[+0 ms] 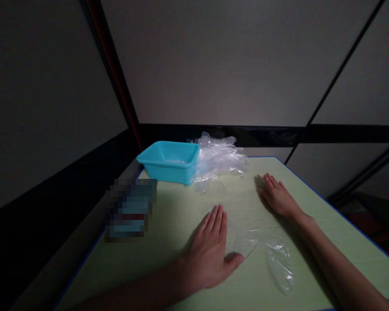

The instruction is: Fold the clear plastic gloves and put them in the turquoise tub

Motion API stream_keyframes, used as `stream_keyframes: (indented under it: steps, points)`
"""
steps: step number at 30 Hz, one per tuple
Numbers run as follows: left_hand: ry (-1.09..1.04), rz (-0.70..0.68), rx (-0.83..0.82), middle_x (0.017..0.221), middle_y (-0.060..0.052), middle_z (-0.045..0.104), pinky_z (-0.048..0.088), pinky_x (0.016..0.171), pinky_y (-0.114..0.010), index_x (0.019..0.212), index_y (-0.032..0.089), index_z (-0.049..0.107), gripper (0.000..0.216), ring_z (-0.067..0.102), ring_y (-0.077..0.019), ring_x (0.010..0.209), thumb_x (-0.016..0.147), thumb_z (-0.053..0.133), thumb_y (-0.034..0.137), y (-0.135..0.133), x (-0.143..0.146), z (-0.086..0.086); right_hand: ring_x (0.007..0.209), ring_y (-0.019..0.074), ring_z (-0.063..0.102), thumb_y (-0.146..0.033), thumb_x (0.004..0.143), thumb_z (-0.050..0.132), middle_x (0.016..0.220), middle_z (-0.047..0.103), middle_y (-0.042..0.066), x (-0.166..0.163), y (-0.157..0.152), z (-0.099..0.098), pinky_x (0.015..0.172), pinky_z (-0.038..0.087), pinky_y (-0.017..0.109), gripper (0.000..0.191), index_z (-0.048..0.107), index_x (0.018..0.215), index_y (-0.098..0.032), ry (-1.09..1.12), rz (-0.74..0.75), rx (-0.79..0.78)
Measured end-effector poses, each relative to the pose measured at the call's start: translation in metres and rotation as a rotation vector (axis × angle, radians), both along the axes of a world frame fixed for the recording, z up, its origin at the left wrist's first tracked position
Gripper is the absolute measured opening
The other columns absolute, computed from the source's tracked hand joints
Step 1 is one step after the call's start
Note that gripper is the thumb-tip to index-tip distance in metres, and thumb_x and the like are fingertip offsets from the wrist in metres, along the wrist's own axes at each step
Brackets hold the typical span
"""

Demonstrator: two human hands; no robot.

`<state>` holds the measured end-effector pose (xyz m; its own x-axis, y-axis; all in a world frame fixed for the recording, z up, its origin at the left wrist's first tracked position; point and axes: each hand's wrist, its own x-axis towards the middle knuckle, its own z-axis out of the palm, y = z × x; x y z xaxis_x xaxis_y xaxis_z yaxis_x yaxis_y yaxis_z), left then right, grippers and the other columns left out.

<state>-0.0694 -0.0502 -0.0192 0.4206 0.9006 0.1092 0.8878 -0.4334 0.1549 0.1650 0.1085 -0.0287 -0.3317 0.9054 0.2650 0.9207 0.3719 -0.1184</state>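
A thin, clear disposable plastic glove (279,263) lies spread on the pale green table (168,268), its see-through outline partly hard to make out. My left hand (210,250) rests flat on its left part, fingers stretched forward and thumb out to the right. Farther right, my right hand (278,196) is palm down with fingers extended, at or just above the tabletop; whether it touches the plastic I cannot tell. Neither hand grips anything. Beyond them, a loose heap of clear plastic gloves (220,157) sits at the table's far side.
Left of the heap and touching it stands a turquoise plastic basin (168,172), with something whitish inside. A blurred-out flat object (132,209) lies along the left edge. Blue edging (353,224) borders the table, and wall panels (220,65) rise behind it.
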Motion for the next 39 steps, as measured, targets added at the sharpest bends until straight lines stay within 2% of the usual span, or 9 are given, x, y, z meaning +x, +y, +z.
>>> stream_keyframes:
  steps: [4,6,8,11,15,20,26,33,39]
  points:
    - [-0.015,0.008,0.024,0.143,-0.017,0.004,0.011,0.107,-0.038,0.136,0.001,0.014,0.086,-0.002,-0.0257,0.131,0.081,0.021,0.067,0.000,0.000,-0.004,0.128,0.0237,0.023,-0.030,0.088,0.026,0.140,0.026,0.016,-0.044,-0.029,0.006,0.103,0.024,0.044,0.056,0.017,0.138,-0.008,0.181,0.221,0.013]
    - [-0.021,0.020,0.023,0.142,-0.018,0.006,0.011,0.107,-0.039,0.136,0.001,0.017,0.087,0.000,-0.0264,0.131,0.080,0.022,0.067,0.001,0.000,-0.005,0.129,0.0214,0.021,-0.029,0.088,0.026,0.141,0.024,0.015,-0.070,-0.051,0.007,0.104,0.024,0.042,0.055,0.016,0.138,-0.008,0.174,0.355,-0.024]
    - [-0.032,0.031,0.018,0.142,-0.019,0.009,0.012,0.107,-0.039,0.135,0.001,0.019,0.087,0.002,-0.0269,0.131,0.079,0.023,0.068,0.001,0.001,-0.006,0.129,0.0205,0.022,-0.030,0.089,0.026,0.140,0.024,0.015,-0.091,-0.070,0.007,0.104,0.025,0.039,0.053,0.022,0.136,-0.005,0.128,0.438,-0.082]
    - [-0.047,0.040,0.017,0.142,-0.019,0.012,0.011,0.107,-0.039,0.134,0.001,0.023,0.088,0.003,-0.0272,0.131,0.078,0.025,0.068,0.001,0.002,-0.006,0.128,0.0202,0.023,-0.034,0.092,0.021,0.139,0.027,0.015,-0.103,-0.082,0.006,0.104,0.024,0.037,0.052,0.029,0.134,-0.004,0.059,0.413,-0.124]
    - [-0.036,0.043,0.000,0.141,-0.021,0.012,0.010,0.107,-0.039,0.132,-0.002,0.026,0.088,0.002,-0.0281,0.131,0.078,0.026,0.068,0.001,0.003,-0.005,0.129,0.0218,0.020,-0.043,0.091,0.023,0.140,0.024,0.013,-0.093,-0.075,0.004,0.105,0.023,0.039,0.057,0.030,0.134,-0.007,-0.019,0.378,-0.093]
    - [-0.028,0.041,-0.014,0.142,-0.020,0.008,0.010,0.107,-0.039,0.135,0.000,0.021,0.088,0.001,-0.0278,0.131,0.078,0.025,0.068,0.002,0.003,-0.002,0.130,0.0210,0.018,-0.049,0.089,0.022,0.141,0.023,0.012,-0.076,-0.061,0.001,0.105,0.022,0.039,0.062,0.026,0.136,-0.009,-0.066,0.366,-0.063]
    - [-0.017,0.043,-0.013,0.143,-0.018,0.004,0.010,0.107,-0.039,0.136,0.001,0.017,0.087,-0.001,-0.0271,0.131,0.079,0.024,0.067,0.002,0.003,-0.003,0.130,0.0204,0.017,-0.053,0.088,0.020,0.141,0.022,0.011,-0.052,-0.040,-0.002,0.105,0.022,0.038,0.065,0.024,0.136,-0.009,-0.095,0.317,-0.063]
    - [0.029,0.032,-0.070,0.142,-0.019,0.005,0.013,0.106,-0.042,0.135,-0.001,0.018,0.087,0.000,-0.0297,0.130,0.078,0.032,0.064,0.002,0.003,0.004,0.130,0.0221,0.017,-0.056,0.087,0.016,0.141,0.022,0.012,-0.019,-0.014,-0.004,0.104,0.021,0.041,0.070,0.025,0.136,-0.008,-0.107,0.207,-0.078]
    - [0.033,0.009,-0.033,0.143,-0.016,0.004,0.012,0.106,-0.044,0.136,0.004,0.016,0.082,-0.001,-0.0281,0.131,0.079,0.037,0.060,0.001,0.002,0.009,0.130,0.0212,0.018,-0.057,0.086,0.016,0.141,0.024,0.011,-0.014,-0.010,-0.002,0.104,0.021,0.039,0.068,0.025,0.136,-0.012,-0.089,0.169,-0.081]
